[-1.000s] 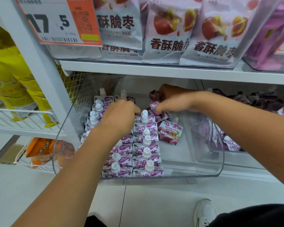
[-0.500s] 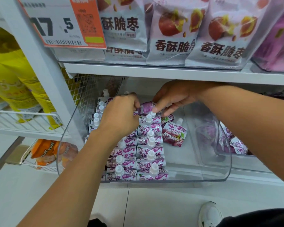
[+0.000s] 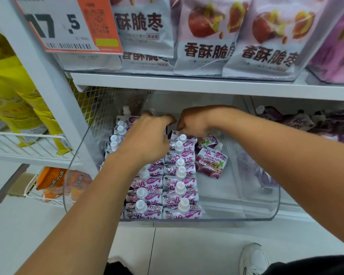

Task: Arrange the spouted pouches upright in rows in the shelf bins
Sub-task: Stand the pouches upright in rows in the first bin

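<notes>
Both forearms reach into the clear plastic bin [image 3: 274, 203] under the white shelf [image 3: 207, 86], and the hands meet at the back of the pouch rows. The left hand [image 3: 147, 135] lies knuckles-up over the middle row, fingers curled down among the pouches; what they pinch, if anything, is hidden. The right hand [image 3: 193, 122] is bent at the wrist, its fingers bunched downward just beside the left fingertips, over the rearmost pouch of the right row; whether it grips that pouch I cannot tell.

The pouches [image 3: 179, 183] are glossy purple-and-white foil packs with round white screw caps, standing upright in three tight rows along the bin's left side. Two loose pouches [image 3: 211, 163] lie flat and tilted on the bare bin floor just to the right of the rows. The bin has smooth transparent walls and a rounded front lip. Above, matte white bags [image 3: 205, 36] stand on the shelf.
</notes>
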Action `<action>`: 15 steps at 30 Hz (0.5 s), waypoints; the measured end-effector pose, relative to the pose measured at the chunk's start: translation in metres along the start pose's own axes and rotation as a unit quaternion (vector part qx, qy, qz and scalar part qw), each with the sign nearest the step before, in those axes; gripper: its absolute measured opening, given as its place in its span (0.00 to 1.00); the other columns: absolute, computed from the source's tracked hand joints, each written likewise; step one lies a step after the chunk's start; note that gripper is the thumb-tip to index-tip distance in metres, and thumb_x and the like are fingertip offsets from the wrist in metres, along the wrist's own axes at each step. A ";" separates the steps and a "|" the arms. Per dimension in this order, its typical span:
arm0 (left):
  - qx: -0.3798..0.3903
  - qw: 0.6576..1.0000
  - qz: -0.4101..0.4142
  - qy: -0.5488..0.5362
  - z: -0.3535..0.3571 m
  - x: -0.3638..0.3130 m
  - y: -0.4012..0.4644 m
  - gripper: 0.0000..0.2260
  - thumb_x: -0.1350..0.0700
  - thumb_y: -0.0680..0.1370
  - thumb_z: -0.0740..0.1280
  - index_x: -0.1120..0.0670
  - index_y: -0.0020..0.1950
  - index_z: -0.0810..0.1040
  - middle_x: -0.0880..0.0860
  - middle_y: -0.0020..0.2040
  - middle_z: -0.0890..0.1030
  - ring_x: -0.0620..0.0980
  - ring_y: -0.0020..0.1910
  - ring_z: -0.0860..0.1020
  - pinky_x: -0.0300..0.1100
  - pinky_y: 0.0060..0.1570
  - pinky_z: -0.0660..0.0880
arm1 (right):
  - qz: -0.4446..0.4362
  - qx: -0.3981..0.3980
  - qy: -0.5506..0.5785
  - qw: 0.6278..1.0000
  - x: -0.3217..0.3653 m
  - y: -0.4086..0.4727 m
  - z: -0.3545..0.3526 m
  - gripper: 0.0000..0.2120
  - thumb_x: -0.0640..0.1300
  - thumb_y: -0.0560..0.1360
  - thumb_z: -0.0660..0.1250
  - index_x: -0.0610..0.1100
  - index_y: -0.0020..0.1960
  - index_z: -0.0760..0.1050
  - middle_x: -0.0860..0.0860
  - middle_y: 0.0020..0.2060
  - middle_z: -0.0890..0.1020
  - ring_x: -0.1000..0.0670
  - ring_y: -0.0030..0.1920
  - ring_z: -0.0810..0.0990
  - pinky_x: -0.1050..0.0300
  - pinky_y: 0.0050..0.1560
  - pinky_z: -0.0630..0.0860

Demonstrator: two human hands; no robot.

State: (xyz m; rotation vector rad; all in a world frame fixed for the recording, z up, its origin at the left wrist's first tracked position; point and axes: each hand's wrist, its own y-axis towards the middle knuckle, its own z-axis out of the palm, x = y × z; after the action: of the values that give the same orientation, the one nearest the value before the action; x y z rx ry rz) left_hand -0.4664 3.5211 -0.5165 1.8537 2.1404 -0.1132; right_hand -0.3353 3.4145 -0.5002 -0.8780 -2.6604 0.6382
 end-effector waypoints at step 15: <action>0.062 0.992 -0.038 0.103 -0.002 -0.014 0.001 0.20 0.59 0.80 0.61 0.43 0.69 0.74 0.64 0.65 0.71 0.63 0.66 0.66 0.52 0.63 0.67 | 0.084 0.042 -0.140 0.986 -0.033 -0.013 0.022 0.30 0.52 0.71 0.76 0.37 0.66 0.74 0.45 0.58 0.80 0.44 0.55 0.81 0.53 0.57 0.79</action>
State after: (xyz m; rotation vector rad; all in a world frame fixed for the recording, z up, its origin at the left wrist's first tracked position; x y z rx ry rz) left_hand -0.4645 3.5084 -0.5109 1.9274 2.3929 -0.0756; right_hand -0.3243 3.3775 -0.5167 -1.0657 -2.7945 0.9730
